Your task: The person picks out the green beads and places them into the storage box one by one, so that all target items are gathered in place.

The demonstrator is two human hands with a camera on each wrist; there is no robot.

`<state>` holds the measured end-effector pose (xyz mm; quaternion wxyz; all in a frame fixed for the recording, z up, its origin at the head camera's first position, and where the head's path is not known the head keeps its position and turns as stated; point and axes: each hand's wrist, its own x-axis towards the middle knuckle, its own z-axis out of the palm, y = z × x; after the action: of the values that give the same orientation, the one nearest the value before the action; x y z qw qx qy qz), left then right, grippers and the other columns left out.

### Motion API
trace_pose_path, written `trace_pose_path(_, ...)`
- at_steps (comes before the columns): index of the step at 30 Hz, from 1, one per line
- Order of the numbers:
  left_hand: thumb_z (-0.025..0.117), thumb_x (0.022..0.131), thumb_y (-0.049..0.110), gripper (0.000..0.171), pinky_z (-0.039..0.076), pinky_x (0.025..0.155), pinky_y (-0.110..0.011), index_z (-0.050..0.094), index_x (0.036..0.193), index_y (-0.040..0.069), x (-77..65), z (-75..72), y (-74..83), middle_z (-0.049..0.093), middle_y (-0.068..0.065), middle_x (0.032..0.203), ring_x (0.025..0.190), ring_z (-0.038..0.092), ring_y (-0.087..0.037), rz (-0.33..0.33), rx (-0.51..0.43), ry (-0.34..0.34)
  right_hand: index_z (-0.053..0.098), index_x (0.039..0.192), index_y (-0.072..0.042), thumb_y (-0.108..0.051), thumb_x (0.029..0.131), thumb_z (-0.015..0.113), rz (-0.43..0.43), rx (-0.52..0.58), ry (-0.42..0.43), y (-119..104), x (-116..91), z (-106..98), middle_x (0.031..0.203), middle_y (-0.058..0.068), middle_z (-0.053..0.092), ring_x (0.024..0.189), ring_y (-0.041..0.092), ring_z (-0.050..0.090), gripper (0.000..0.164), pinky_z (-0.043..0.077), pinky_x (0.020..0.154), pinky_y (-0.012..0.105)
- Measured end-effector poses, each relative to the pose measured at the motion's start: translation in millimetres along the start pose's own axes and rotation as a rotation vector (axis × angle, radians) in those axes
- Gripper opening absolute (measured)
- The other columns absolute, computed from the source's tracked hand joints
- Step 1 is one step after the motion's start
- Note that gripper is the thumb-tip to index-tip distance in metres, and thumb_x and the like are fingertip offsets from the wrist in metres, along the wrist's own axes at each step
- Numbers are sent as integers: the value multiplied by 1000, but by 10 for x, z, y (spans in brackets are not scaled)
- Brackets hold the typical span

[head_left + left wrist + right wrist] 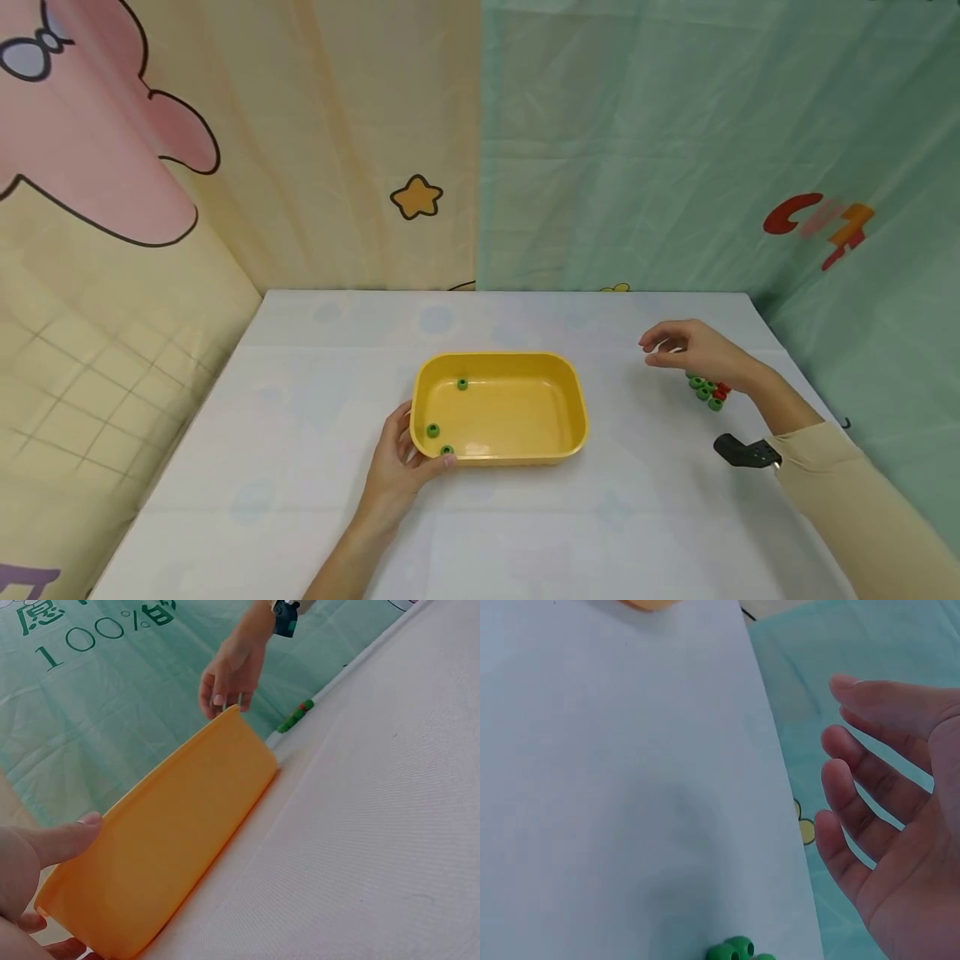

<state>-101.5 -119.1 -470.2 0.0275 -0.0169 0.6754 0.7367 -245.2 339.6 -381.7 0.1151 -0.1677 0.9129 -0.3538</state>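
A shallow yellow plastic bin [510,417] stands on the white-covered table, with 3 small green beads [432,431] lying in its left part. My left hand [395,467] grips the bin's near left corner, thumb on the rim and fingers against the outer wall. To the right of the bin, my right hand [701,348] is raised above the table, its fingers loosely bent and nothing between them. Below that hand lie several green beads [703,393] and some red beads [722,392], partly hidden by the hand and wrist.
The white tablecloth [300,467] spreads under everything. Printed curtains [637,150] hang behind the table and along both sides. A black wrist-camera mount [746,452] sticks out from the right sleeve.
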Motion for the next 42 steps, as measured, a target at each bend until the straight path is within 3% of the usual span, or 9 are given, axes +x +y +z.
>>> trace_pose_path(7, 88, 81, 1, 102, 35, 119, -37, 26, 161, 13, -5, -25, 0, 32, -11, 160, 147, 35, -29, -8, 5, 7, 67, 126, 2, -21, 100, 72, 53, 29, 51, 285, -207, -77, 122, 21, 66, 102, 21, 63, 35, 59, 81, 35)
trace_pose_path(12, 87, 82, 0, 101, 35, 119, -37, 26, 161, 13, -12, -26, 8, 31, -11, 161, 147, 35, -30, -18, -1, 6, 64, 128, 4, -22, 101, 71, 74, 49, 66, 453, -376, -90, 121, 19, 67, 100, 11, 63, 38, 58, 81, 29)
trace_pose_path(26, 87, 82, 0, 100, 33, 120, -38, 27, 161, 13, -18, -27, 7, 32, -11, 161, 147, 34, -29, -15, -6, -2, 65, 128, 4, -23, 101, 71, 199, 60, 80, 961, -754, -26, 114, 10, 66, 92, 10, 61, 39, 56, 74, 29)
trace_pose_path(33, 87, 82, 0, 100, 34, 119, -37, 27, 161, 13, -11, -35, -2, 32, -11, 160, 147, 35, -29, -6, -9, -2, 66, 128, 4, -24, 99, 73, 235, 68, 110, 1050, -824, 29, 114, 10, 70, 91, 8, 61, 41, 52, 68, 30)
trace_pose_path(42, 87, 83, 1, 100, 34, 119, -37, 26, 161, 13, -16, -44, -3, 32, -11, 160, 148, 33, -29, -1, -1, -9, 73, 117, 4, -22, 94, 79, 205, -71, 160, 1045, -811, 116, 104, 10, 68, 91, 18, 58, 35, 52, 65, 27)
